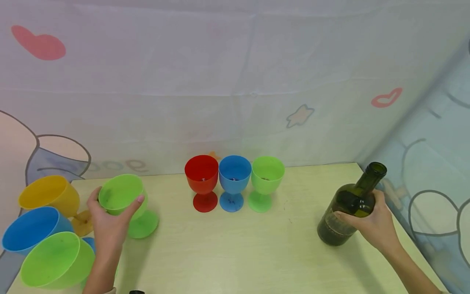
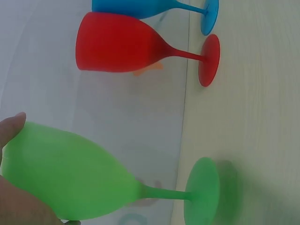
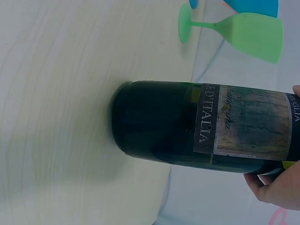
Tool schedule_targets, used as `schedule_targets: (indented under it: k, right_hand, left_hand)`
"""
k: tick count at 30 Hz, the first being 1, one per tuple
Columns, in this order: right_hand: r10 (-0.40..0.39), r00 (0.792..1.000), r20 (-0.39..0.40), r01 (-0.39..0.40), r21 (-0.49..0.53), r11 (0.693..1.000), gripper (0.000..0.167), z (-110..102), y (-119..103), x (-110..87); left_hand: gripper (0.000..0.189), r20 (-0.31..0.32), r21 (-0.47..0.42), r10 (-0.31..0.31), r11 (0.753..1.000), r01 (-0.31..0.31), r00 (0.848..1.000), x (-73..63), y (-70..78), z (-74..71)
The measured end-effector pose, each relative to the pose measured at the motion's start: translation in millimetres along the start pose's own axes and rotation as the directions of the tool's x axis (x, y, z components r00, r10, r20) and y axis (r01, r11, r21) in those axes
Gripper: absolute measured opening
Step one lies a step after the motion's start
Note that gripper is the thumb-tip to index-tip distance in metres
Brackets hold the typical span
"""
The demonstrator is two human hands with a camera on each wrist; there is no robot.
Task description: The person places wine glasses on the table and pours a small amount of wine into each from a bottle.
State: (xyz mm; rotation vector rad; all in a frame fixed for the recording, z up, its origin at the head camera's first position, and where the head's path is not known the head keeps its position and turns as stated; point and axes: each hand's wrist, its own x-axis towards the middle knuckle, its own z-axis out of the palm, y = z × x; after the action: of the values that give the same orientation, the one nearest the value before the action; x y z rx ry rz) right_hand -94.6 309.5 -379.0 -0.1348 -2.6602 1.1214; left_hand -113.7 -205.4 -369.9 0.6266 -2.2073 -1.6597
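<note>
My left hand (image 1: 110,222) grips a light green plastic goblet (image 1: 123,194) by its bowl, thumb on the right side and fingers on the left. In the left wrist view the goblet stands upright, its foot close over the table with a shadow beside it. At the right, my right hand (image 1: 374,224) holds a dark green glass wine bottle (image 1: 339,216) around its upper body. The bottle's open neck leans a little to the right in the head view. Its label (image 3: 253,122) shows in the right wrist view, and its base is right at the tabletop.
A red goblet (image 1: 202,173), a blue goblet (image 1: 235,175) and another green goblet (image 1: 267,175) stand in a row at the table's back edge, small bits inside. Yellow (image 1: 67,198), blue (image 1: 60,228) and green (image 1: 73,261) goblets crowd the left edge. A printed cloth (image 1: 235,81) hangs behind.
</note>
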Motion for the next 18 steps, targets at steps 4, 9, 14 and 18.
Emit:
schedule_targets:
  k: [4,9,14,18]
  right_hand:
    - [0.001,1.000,0.011,-0.001,0.007,1.000,0.086,0.6,-0.3,0.4]
    - [0.011,1.000,0.025,-0.011,-0.013,1.000,0.086,0.9,-2.5,0.2]
    - [0.006,1.000,0.027,-0.005,-0.021,1.000,0.085,1.3,-4.6,0.3]
    - [-0.009,1.000,0.030,0.009,-0.018,1.000,0.085,2.2,-4.9,0.2]
  left_hand:
    - [0.098,0.031,-0.013,0.031,0.999,-0.031,0.999,-6.3,3.4,5.5]
    - [0.100,0.089,0.012,0.040,0.999,-0.041,0.995,-15.7,5.9,12.0]
    - [0.103,0.152,0.035,0.045,0.998,-0.051,0.987,-24.7,9.7,18.2]
    - [0.102,0.200,0.041,0.067,0.996,-0.076,0.978,-32.5,13.9,23.3]
